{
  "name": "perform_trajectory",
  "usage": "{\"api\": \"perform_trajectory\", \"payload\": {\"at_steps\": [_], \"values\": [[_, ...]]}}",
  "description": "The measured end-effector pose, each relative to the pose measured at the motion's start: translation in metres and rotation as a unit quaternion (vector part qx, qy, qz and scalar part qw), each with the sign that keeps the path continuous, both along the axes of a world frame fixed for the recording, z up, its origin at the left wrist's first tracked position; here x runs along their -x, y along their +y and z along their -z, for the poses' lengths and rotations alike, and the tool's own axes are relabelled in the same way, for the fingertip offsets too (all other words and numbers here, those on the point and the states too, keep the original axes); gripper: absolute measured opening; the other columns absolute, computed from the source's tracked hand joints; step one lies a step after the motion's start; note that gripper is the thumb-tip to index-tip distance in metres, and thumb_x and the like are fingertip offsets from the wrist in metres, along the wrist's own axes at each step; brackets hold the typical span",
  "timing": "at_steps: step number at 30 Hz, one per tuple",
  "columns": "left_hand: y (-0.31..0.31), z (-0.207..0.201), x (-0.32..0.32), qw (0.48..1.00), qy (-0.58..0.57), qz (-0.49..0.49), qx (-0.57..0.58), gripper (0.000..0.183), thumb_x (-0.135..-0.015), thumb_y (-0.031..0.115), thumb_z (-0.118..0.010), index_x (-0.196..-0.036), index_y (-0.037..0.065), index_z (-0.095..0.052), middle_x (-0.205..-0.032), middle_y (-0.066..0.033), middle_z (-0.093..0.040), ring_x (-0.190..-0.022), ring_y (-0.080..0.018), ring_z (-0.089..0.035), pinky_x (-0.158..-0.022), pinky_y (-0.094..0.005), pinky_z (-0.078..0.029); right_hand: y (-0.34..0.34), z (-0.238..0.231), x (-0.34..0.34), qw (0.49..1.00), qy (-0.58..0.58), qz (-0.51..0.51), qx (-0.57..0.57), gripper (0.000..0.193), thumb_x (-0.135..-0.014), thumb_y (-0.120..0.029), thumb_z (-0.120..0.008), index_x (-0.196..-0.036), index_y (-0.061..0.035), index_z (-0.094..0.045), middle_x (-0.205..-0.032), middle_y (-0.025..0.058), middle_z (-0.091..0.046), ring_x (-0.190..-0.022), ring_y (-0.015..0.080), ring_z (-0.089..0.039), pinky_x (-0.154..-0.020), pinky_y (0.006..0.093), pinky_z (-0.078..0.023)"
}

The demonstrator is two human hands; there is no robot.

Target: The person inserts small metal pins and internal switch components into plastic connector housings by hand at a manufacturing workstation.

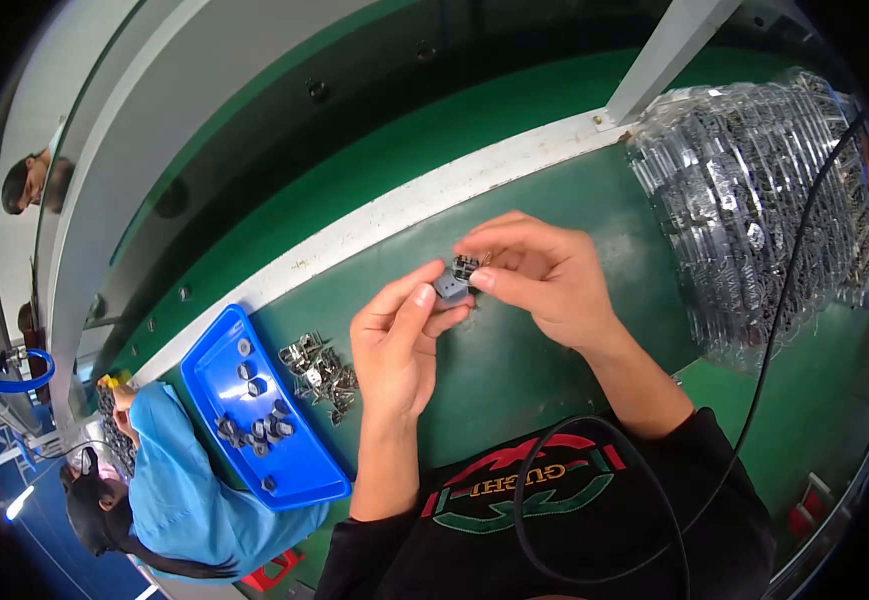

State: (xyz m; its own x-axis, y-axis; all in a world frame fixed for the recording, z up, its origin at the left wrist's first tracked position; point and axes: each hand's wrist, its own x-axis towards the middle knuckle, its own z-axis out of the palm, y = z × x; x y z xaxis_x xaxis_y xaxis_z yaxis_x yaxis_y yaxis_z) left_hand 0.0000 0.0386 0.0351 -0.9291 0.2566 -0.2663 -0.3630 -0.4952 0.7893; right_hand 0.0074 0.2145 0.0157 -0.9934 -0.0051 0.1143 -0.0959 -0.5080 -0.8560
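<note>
Pinching grey block (450, 290) in left hand (394, 340), metal piece (464, 267) in right hand (552, 282), together inside the far edge of the table (514, 375), possibly risking a drop through fingertip-only grip.

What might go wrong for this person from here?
The right hand pinches a small metal piece at the grey block in the left hand; being so small, it might slip and drop.

The loose metal parts lie uncontained on the green bench, next to the blue tray; a bump could scatter them.

The black cable loops in front of the black shirt and might snag an arm.
</note>
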Motion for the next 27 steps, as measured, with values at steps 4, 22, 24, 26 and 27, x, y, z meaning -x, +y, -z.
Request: {"api": "perform_trajectory", "payload": {"at_steps": [4, 22, 24, 26, 27], "values": [[-0.008, 0.012, -0.002, 0.992, -0.028, 0.027, -0.116, 0.036, -0.098, 0.001, -0.053, -0.132, -0.008, -0.052, -0.115, -0.0196, -0.066, -0.102, -0.0275, -0.068, -0.092, -0.0340, -0.058, -0.002, 0.001, 0.001, 0.999, 0.007, 0.013, -0.031, 0.029, -0.088, 0.008, -0.065, -0.117, 0.0039, -0.067, -0.107, 0.0106, -0.066, -0.097, 0.0154, -0.065, -0.082, 0.0274, -0.056], [-0.001, 0.029, -0.012, 0.994, 0.066, 0.032, -0.076, 0.044, -0.082, -0.018, -0.066, -0.121, -0.003, -0.054, -0.120, -0.0209, -0.065, -0.104, -0.0208, -0.066, -0.090, -0.0323, -0.056, -0.009, 0.001, -0.003, 0.911, 0.169, 0.186, -0.327, 0.017, -0.074, 0.006, -0.076, -0.088, -0.0026, -0.072, -0.086, 0.0070, -0.068, -0.074, 0.0178, -0.061, -0.058, 0.0275, -0.050], [-0.003, 0.033, -0.013, 0.993, 0.075, 0.034, -0.081, 0.044, -0.082, -0.019, -0.066, -0.121, -0.003, -0.054, -0.122, -0.0226, -0.064, -0.105, -0.0208, -0.066, -0.089, -0.0316, -0.056, -0.011, 0.000, -0.004, 0.915, 0.167, 0.183, -0.319, 0.017, -0.074, 0.006, -0.075, -0.088, -0.0026, -0.071, -0.086, 0.0066, -0.068, -0.073, 0.0173, -0.060, -0.056, 0.0270, -0.049], [-0.003, 0.032, -0.014, 0.992, 0.087, 0.035, -0.086, 0.044, -0.081, -0.019, -0.066, -0.121, -0.003, -0.054, -0.123, -0.0243, -0.063, -0.106, -0.0208, -0.066, -0.089, -0.0309, -0.056, -0.013, 0.000, -0.005, 0.919, 0.167, 0.179, -0.310, 0.017, -0.074, 0.006, -0.075, -0.088, -0.0025, -0.071, -0.086, 0.0062, -0.068, -0.071, 0.0168, -0.058, -0.054, 0.0264, -0.048], [0.001, 0.029, -0.015, 0.993, 0.079, 0.025, -0.078, 0.044, -0.081, -0.019, -0.066, -0.121, -0.003, -0.055, -0.125, -0.0259, -0.062, -0.107, -0.0213, -0.066, -0.089, -0.0310, -0.056, -0.014, 0.001, -0.005, 0.920, 0.164, 0.182, -0.306, 0.017, -0.074, 0.007, -0.075, -0.088, -0.0024, -0.071, -0.086, 0.0061, -0.068, -0.071, 0.0168, -0.058, -0.053, 0.0259, -0.048]]}}
